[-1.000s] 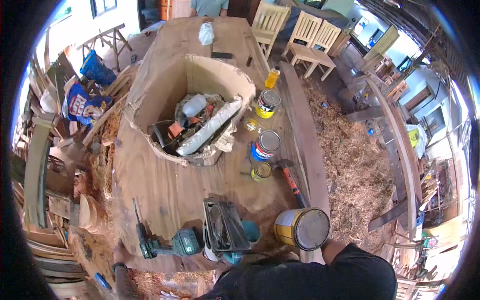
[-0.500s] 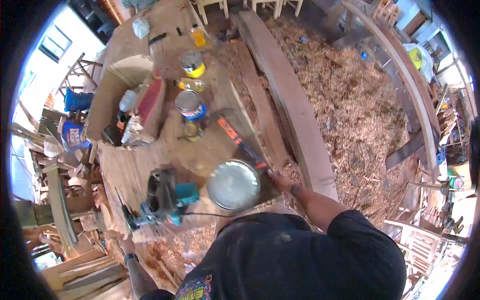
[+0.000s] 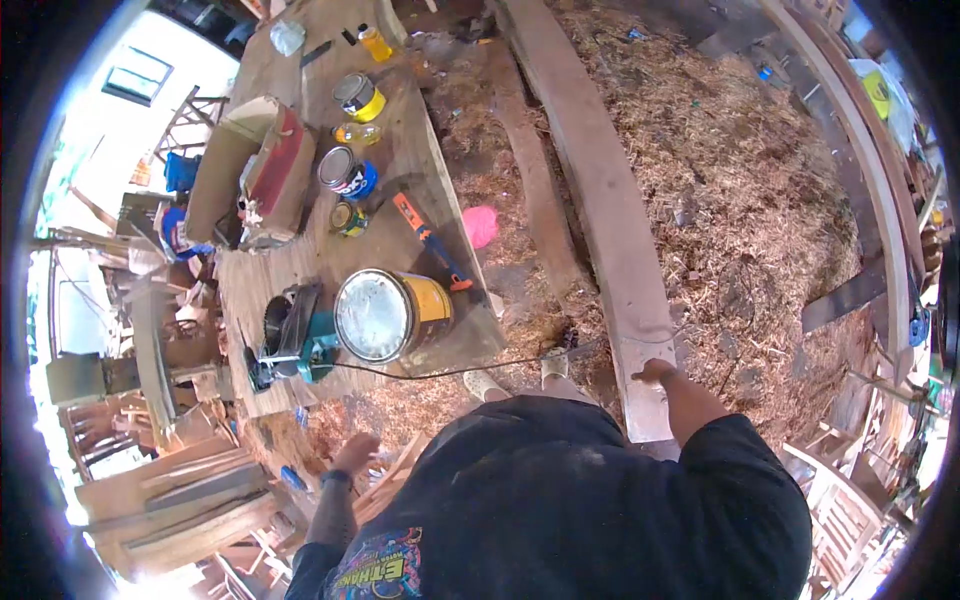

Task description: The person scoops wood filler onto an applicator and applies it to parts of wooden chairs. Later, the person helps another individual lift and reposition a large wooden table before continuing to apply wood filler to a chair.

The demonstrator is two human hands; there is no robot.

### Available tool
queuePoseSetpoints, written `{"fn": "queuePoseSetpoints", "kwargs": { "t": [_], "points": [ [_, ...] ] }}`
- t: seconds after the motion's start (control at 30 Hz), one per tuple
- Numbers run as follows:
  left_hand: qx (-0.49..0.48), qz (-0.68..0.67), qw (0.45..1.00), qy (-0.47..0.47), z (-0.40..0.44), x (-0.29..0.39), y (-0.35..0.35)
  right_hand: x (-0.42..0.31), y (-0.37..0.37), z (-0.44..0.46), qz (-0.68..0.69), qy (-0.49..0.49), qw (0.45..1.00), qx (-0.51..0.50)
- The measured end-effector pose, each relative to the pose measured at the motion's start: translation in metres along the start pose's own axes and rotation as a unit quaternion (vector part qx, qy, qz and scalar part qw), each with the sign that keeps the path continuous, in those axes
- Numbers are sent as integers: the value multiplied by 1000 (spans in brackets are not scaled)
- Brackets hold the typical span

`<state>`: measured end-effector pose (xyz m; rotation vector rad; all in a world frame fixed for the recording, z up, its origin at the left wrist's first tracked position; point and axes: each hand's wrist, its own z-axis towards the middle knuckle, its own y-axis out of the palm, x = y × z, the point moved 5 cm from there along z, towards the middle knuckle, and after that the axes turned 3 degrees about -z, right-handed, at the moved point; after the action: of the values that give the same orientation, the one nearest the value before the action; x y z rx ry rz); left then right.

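Note:
My right hand (image 3: 655, 372) is at the near end of a long thick plank (image 3: 610, 190), its fingers loosely extended over the wood and not closed round it. My left hand (image 3: 357, 455) hangs low beside my body, empty, with loose fingers, past the near edge of the wooden table (image 3: 400, 110). On that table lie a large yellow can (image 3: 425, 305) with a pale lid, a hammer (image 3: 430, 235) with an orange and black handle, and a teal circular saw (image 3: 300, 335). A black cord (image 3: 420, 376) runs from the saw toward the plank.
Smaller cans (image 3: 348, 173), an orange bottle (image 3: 375, 43) and a cardboard box (image 3: 232, 160) stand on the table. A narrower board (image 3: 540, 190) lies beside the plank. Wood shavings (image 3: 740, 180) cover the floor. Stacked boards (image 3: 190, 490) are at lower left, a wooden chair (image 3: 835, 505) at lower right.
The view has turned and shifted right, so the table now sits further left. My right hand has left the table's edge by the hammer and moved right to the plank's end.

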<state>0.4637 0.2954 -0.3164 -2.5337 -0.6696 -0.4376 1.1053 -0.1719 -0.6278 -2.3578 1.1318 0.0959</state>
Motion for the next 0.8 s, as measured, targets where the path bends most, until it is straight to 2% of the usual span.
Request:
{"fn": "queuePoseSetpoints", "kwargs": {
  "t": [0.03,0.07,0.13,0.17,0.2,0.23,0.27,0.3,0.37,0.47,0.5,0.57,0.6,0.63,0.67,0.73,0.77,0.8],
  "points": [
    [8,61,997,41,-3,23,31,8,-3,5,-2,6,999,35],
    [3,85,994,69,-3,43,61,8,-9,14,-16,-23,999,29],
    [-21,74,996,49,23,49,106,2,-29,33,-39,-74,996,11],
    [-38,71,996,37,33,51,129,-14,-49,24,-7,-64,998,27],
    [8,246,951,188,15,94,158,-41,-69,5,27,-52,997,45],
    [-15,442,832,336,36,93,184,-67,-82,-15,55,-92,992,64],
    [-21,299,867,398,-16,169,218,-92,-89,-21,68,-120,988,76],
    [-100,347,855,371,20,158,238,-116,-91,-25,70,-152,983,79],
    [-72,403,820,401,19,198,277,-164,-85,-33,52,-216,972,71],
    [-25,436,825,359,34,227,289,-213,-65,-47,-10,-316,948,36],
    [-69,475,826,295,45,226,288,-223,-58,-53,-34,-349,936,25],
    [-26,568,768,295,54,216,275,-229,-53,-68,-48,-388,920,-8],
    [-2,611,737,291,58,210,269,-228,-53,-75,-26,-384,922,-47],
    [-2,611,756,233,51,215,261,-223,-59,-75,24,-349,930,-111],
    [-23,580,786,214,52,215,255,-214,-57,-67,73,-306,934,-169],
    [-63,511,838,177,55,201,235,-167,-46,-48,154,-96,926,-332],
    [-67,477,850,214,64,187,229,-148,-45,-47,170,-46,912,-370],
    [-66,482,845,221,45,194,227,-132,-43,-49,162,-39,909,-381]
  ]
}}
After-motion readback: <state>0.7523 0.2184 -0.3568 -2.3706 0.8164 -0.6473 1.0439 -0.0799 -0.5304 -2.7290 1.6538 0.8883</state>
